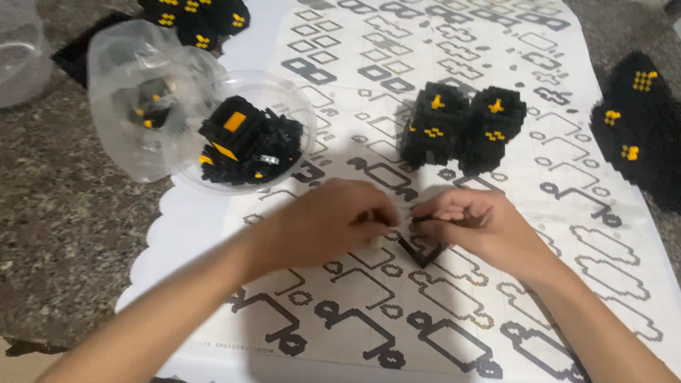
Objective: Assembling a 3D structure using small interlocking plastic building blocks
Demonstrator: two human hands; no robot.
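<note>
My left hand and my right hand meet over the middle of a white instruction sheet printed with black outline shapes. The fingertips of both pinch small black building-block pieces between them; the pieces are mostly hidden by the fingers. A flat black strip of blocks lies on the sheet just below the hands. Beyond the hands stand two built black block chunks with yellow marks.
A clear plastic bowl holding loose black and yellow blocks sits at upper left, a clear plastic bag with a few blocks beside it. More black block assemblies lie at far right and the top edge. Speckled stone counter surrounds the sheet.
</note>
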